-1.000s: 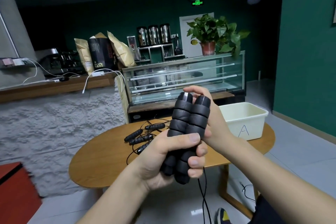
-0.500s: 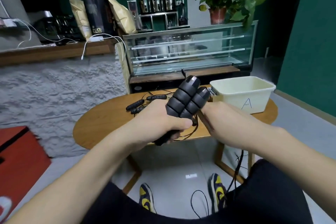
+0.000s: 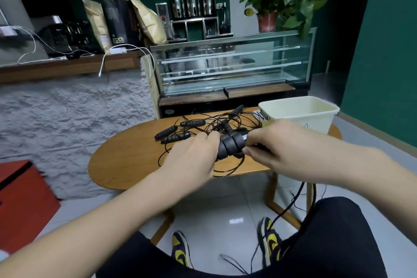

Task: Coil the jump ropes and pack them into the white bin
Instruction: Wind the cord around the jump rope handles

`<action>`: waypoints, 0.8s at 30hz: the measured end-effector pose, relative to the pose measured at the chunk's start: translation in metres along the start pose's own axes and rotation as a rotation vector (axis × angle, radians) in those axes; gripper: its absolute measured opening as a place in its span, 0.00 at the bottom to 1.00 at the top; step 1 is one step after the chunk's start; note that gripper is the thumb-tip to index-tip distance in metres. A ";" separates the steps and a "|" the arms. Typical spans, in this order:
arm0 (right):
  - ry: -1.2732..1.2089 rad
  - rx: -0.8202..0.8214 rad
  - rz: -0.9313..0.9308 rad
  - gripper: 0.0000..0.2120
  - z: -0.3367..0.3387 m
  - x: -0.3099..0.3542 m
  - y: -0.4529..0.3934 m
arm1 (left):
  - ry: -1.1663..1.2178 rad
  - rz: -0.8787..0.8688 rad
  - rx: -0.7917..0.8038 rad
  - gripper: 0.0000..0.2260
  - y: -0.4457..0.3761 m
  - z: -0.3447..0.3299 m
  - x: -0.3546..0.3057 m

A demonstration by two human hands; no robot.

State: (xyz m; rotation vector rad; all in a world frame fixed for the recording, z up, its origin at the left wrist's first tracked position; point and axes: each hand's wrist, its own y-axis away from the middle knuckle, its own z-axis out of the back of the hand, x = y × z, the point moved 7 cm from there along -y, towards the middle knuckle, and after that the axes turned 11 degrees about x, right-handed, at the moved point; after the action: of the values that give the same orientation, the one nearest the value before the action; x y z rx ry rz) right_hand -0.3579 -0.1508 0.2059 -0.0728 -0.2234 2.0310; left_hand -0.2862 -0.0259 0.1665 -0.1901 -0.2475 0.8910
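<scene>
— What have you got hold of?
— My left hand (image 3: pixel 191 160) and right hand (image 3: pixel 277 149) both curl round one pair of black handles (image 3: pixel 230 145), held just above the table (image 3: pixel 126 160)

— And beyond them?
— Tangled jump ropes (image 3: pixel 203 126) on the tabletop — then the white bin (image 3: pixel 300 113) at the far right

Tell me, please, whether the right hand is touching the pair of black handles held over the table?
Touching. The head view shows the right hand pinching the black handles at their right end, no gap between them.
</scene>
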 end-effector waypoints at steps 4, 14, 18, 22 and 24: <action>-0.296 0.068 0.062 0.07 0.017 -0.016 -0.008 | -0.174 -0.225 -0.073 0.20 0.003 0.009 -0.011; -1.002 -0.178 0.191 0.06 0.001 -0.059 -0.017 | -0.064 -0.581 -0.243 0.19 0.015 0.043 -0.022; -1.253 -0.204 0.118 0.19 -0.044 -0.071 -0.021 | 0.074 -0.524 -0.295 0.19 0.013 0.055 -0.015; -1.231 -0.159 0.020 0.19 -0.073 -0.045 -0.014 | 0.156 -0.390 -0.345 0.24 0.009 0.063 -0.009; -1.062 -0.106 -0.018 0.16 -0.080 -0.022 -0.008 | 0.196 -0.266 -0.347 0.27 0.002 0.064 -0.003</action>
State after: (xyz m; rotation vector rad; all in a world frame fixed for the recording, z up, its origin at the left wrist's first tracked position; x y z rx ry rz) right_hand -0.3288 -0.1570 0.1281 0.9514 -0.9767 1.8556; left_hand -0.3080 -0.0235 0.2266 -0.5512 -0.2373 0.5561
